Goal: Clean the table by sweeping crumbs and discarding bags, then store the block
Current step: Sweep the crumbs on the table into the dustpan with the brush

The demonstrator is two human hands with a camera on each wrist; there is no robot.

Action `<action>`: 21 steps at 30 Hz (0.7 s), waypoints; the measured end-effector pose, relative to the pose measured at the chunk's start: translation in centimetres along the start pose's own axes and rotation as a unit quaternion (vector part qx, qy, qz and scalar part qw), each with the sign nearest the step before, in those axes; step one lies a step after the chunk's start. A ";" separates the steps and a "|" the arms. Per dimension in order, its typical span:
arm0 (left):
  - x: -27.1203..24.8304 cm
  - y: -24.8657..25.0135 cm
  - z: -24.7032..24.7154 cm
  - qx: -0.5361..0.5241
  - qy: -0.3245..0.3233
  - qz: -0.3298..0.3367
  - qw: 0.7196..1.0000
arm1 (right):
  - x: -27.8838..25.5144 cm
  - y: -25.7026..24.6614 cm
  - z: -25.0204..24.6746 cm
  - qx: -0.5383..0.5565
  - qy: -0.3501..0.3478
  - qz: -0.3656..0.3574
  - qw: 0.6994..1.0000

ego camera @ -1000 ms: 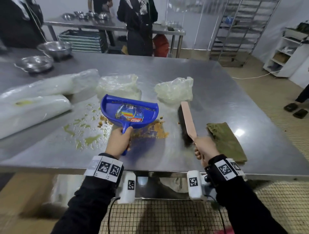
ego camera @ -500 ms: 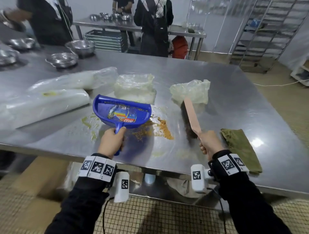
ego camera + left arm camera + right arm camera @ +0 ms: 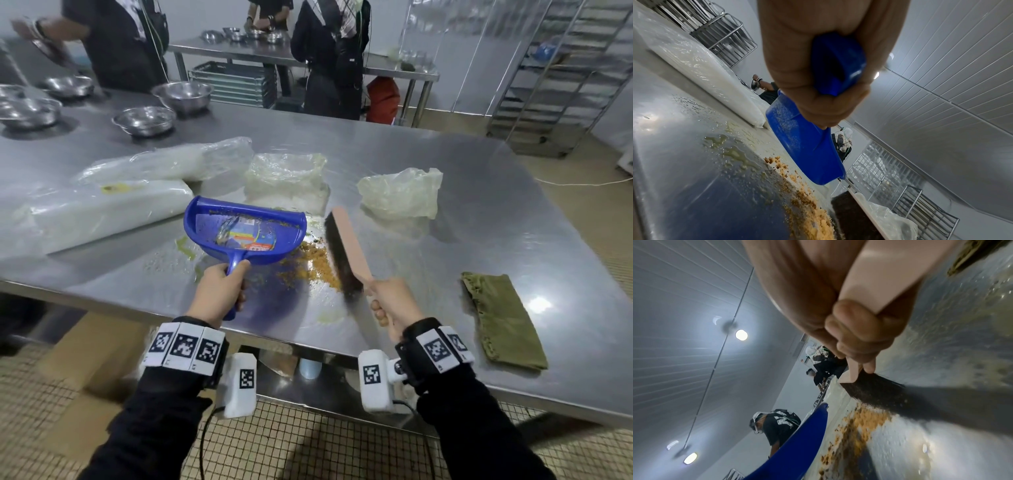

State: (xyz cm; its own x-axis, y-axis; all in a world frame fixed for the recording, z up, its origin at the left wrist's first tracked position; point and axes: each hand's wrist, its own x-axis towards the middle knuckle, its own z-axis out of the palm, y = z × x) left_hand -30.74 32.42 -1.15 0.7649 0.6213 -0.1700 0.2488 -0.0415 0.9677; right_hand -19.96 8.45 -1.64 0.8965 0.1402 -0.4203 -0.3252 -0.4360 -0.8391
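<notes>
My left hand (image 3: 221,291) grips the handle of a blue dustpan (image 3: 245,233), which is tilted above the steel table (image 3: 445,246) with a few crumbs and a sticker inside. My right hand (image 3: 390,301) holds the pink-backed brush (image 3: 347,250), its dark bristles on the table against a pile of orange crumbs (image 3: 310,263). The crumbs (image 3: 807,206) lie just below the dustpan (image 3: 803,146), and the bristles (image 3: 875,394) touch the crumbs (image 3: 861,421). Two crumpled clear bags (image 3: 400,195) (image 3: 287,178) lie behind. A long white wrapped block (image 3: 92,212) lies at the left.
A second wrapped roll (image 3: 164,161) lies behind the block. A folded green cloth (image 3: 500,318) sits near the right front edge. Metal bowls (image 3: 144,120) stand at the far left. People work at a table behind. Greasy smears (image 3: 186,246) mark the steel near the dustpan.
The brush has swept left, pushing the crumbs into a tighter pile beside the dustpan. The dustpan has lifted and tilted. My view has shifted to the left.
</notes>
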 end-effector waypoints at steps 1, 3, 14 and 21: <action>0.0 0.0 0.0 0.001 -0.001 0.002 1.000 | 0.1 0.1 -0.8 -0.002 0.014 -0.005 1.000; -0.1 0.1 0.1 0.004 -0.001 0.006 1.000 | 0.3 0.7 -2.3 -0.017 0.042 -0.006 0.999; -0.7 -0.5 -1.6 0.002 0.022 -0.014 1.000 | -1.0 0.7 2.5 -0.043 -0.042 0.015 0.998; -1.2 -1.0 -3.5 0.009 0.049 -0.029 0.998 | 1.9 -1.7 2.4 -0.017 -0.037 0.003 0.999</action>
State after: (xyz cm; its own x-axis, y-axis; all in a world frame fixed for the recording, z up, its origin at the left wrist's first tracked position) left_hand -33.94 34.46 -1.27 0.6876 0.6962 -0.2065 0.3033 -0.0170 0.9527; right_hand -18.45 11.60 -1.78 0.8693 0.2017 -0.4512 -0.3196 -0.4668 -0.8246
